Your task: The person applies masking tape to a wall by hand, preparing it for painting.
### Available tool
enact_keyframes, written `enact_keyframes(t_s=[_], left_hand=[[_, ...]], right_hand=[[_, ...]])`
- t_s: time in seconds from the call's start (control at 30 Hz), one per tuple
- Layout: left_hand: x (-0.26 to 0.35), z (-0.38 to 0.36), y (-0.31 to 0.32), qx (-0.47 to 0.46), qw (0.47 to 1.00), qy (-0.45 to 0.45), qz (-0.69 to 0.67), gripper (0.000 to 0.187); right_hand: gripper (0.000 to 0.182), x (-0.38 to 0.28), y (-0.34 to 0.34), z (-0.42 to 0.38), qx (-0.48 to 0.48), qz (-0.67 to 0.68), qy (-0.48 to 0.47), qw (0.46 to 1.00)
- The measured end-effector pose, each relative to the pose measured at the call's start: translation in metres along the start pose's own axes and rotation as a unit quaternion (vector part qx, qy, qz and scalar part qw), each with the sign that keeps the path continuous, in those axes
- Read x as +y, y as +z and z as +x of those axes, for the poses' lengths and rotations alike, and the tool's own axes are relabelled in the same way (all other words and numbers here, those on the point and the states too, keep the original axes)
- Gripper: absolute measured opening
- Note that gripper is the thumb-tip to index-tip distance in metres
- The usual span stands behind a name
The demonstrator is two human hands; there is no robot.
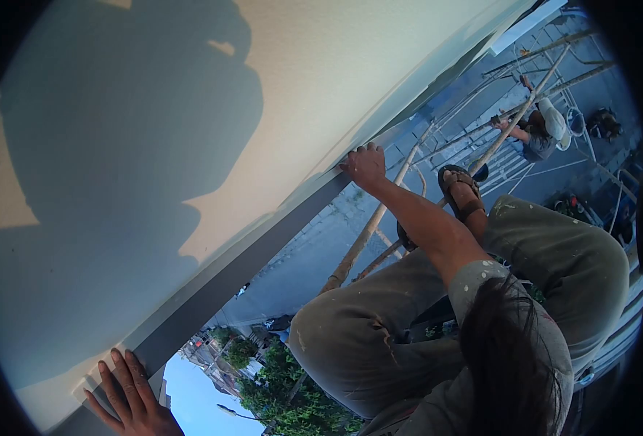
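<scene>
A pale painted wall (pixel 285 87) fills the upper left, bordered by a grey edge band (pixel 241 254) that runs diagonally. My left hand (pixel 136 403) lies on the band's lower end, fingers outstretched and spread across the wall corner. Farther up the same edge, my right hand (pixel 366 166) has its fingers bent over the rim and gripping it. Neither hand shows a tool. Pale specks mark the right hand and the grey sleeve (pixel 477 280).
My bent knees (pixel 343 327) and sandalled foot (pixel 463 192) are beside scaffold poles (pixel 368 236). Far below are paving and another person (pixel 543 127) near a bucket (pixel 574 122). Green trees (pixel 296 400) stand at the bottom. A large shadow (pixel 132 116) covers the wall.
</scene>
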State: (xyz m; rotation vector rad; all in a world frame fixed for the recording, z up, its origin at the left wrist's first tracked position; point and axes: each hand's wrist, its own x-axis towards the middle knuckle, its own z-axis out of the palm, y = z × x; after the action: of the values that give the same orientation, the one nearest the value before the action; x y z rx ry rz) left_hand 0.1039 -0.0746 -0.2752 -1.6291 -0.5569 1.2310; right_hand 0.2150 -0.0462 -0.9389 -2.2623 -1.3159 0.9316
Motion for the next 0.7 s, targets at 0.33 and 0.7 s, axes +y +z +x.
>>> enact_keyframes(t_s=[0.33,0.7], left_hand=[[0.005,0.006,-0.024,0.062,0.998,-0.004,0.008,0.054],[0.006,0.006,-0.022,0.072,0.997,-0.008,0.020,0.053]], right_hand=[[0.037,-0.005,0.011,-0.005,0.026,0.028,0.007,0.999],[0.034,-0.003,0.012,-0.004,0.023,0.027,0.018,0.999]])
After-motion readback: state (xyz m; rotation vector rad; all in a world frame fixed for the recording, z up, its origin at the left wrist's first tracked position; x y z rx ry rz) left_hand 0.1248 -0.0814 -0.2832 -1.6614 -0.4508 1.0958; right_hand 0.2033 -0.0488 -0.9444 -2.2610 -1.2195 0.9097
